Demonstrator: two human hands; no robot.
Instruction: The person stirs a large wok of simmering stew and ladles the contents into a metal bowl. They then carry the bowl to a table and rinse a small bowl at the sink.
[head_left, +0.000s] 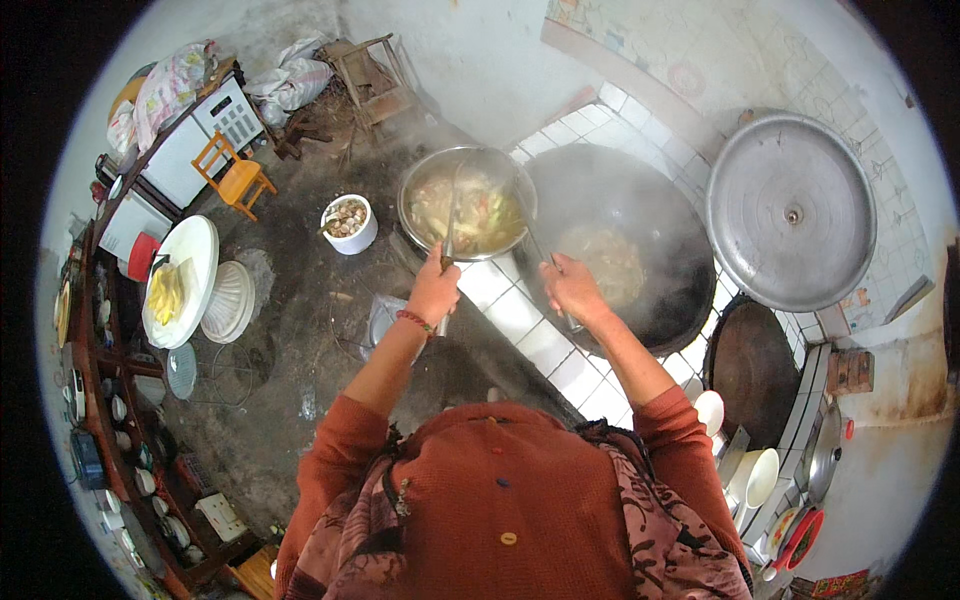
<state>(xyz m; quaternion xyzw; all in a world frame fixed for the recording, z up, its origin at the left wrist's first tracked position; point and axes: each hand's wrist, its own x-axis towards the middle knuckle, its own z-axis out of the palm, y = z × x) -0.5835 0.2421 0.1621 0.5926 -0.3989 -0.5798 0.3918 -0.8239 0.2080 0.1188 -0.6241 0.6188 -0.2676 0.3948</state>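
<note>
My left hand (436, 291) is closed around a long-handled metal utensil (452, 202), whose far end reaches into a steel basin (403, 225). In the basin is steaming, pale yellow-green stew (480, 206). A second long-handled utensil (530, 221) is in my right hand (574, 289) and slants up to the basin's right side. Steam and food obscure the working ends of both. Below and beside my right hand sits a big dark wok (667, 300), with cloudy liquid and bits of food (604, 259) at its bottom.
The wok is set in a white-tiled stove (525, 315). A large metal lid (791, 172) leans at the right, above a second dark pan (754, 371). White bowls (754, 476) stand nearer me. Leftward are a white tub of food scraps (352, 236), a small chair (236, 176) and a round table (191, 255).
</note>
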